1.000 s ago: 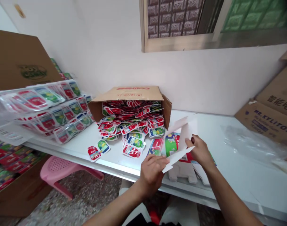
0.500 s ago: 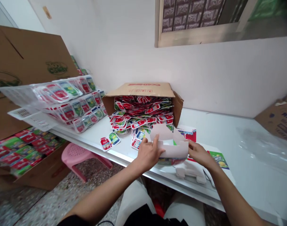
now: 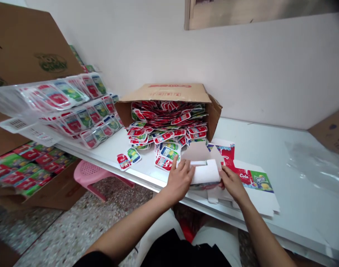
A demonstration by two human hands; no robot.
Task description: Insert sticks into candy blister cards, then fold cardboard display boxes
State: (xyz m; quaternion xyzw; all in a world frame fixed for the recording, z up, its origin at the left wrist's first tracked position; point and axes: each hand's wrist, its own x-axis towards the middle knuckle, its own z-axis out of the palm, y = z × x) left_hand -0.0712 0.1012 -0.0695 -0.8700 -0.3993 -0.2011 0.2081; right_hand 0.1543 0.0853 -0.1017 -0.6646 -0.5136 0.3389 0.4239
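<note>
Both my hands press a white folded carton blank [image 3: 205, 171] down near the front edge of the white table [image 3: 269, 148]. My left hand [image 3: 180, 180] grips its left side with fingers curled over the fold. My right hand [image 3: 231, 182] pinches its right side. Under it lies a stack of flat printed carton blanks [image 3: 253, 180], red and green with drink logos. Just beyond stands a tipped cardboard box [image 3: 169, 94] spilling several small red, green and blue packets [image 3: 164, 142] onto the table.
Clear trays of packaged sweets [image 3: 72, 107] are stacked at the left over a large brown carton [image 3: 25, 48]. A pink plastic stool [image 3: 94, 174] stands under the table. A clear plastic bag [image 3: 316, 163] and another carton [image 3: 333, 133] lie at the right.
The carton blank went from held up and unfolded to folded and pressed flat on the table. Both hands moved down with it. The view tilted downward and shifted left.
</note>
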